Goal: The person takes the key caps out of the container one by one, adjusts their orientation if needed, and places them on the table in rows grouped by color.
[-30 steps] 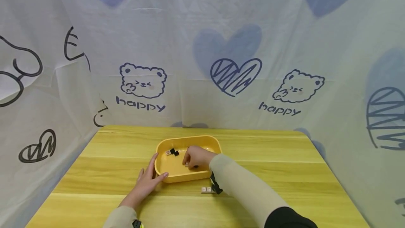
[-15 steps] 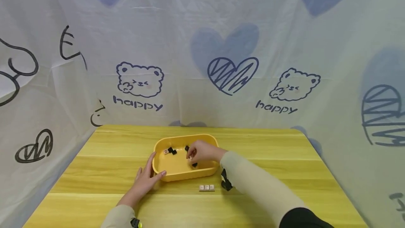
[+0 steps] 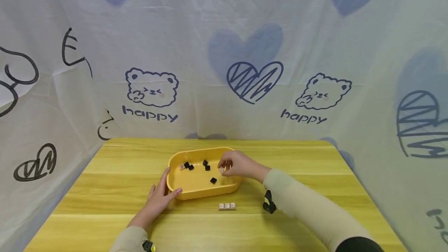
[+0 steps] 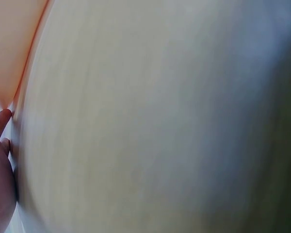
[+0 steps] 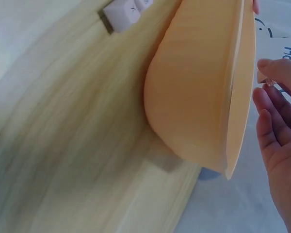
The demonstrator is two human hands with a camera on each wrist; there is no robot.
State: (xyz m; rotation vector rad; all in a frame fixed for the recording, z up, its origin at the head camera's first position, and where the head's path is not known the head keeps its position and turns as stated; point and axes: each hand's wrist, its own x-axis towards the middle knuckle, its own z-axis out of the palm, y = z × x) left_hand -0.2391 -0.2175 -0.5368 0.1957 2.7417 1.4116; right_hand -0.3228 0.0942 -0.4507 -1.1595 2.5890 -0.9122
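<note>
In the head view a yellow plastic tray [image 3: 190, 194] stands on the table. My left hand [image 3: 157, 201] rests on its near left corner, thumb on the front rim and straight fingers along the left side. My right hand [image 3: 239, 165] is over the tray's right part, pinching a small white keycap [image 3: 221, 170] between thumb and fingertips; the right wrist view shows the pinched keycap [image 5: 263, 77] beyond the tray's rim. Inside the tray lie several small black pieces [image 3: 213, 181] and a pale keycap [image 3: 181, 167]. Three white keycaps [image 3: 227, 206] sit in a row in front.
The wooden table [image 3: 297, 193] reaches back to a white cloth [image 3: 206, 104] printed with hearts and bears, which hangs behind and at both sides. Most of the left wrist view is blurred, with tabletop and a strip of tray wall [image 4: 14, 43].
My right hand has moved right inside the tray and up a little, with a white keycap now visible at its fingertips. More black pieces are uncovered. The left hand stays on the tray.
</note>
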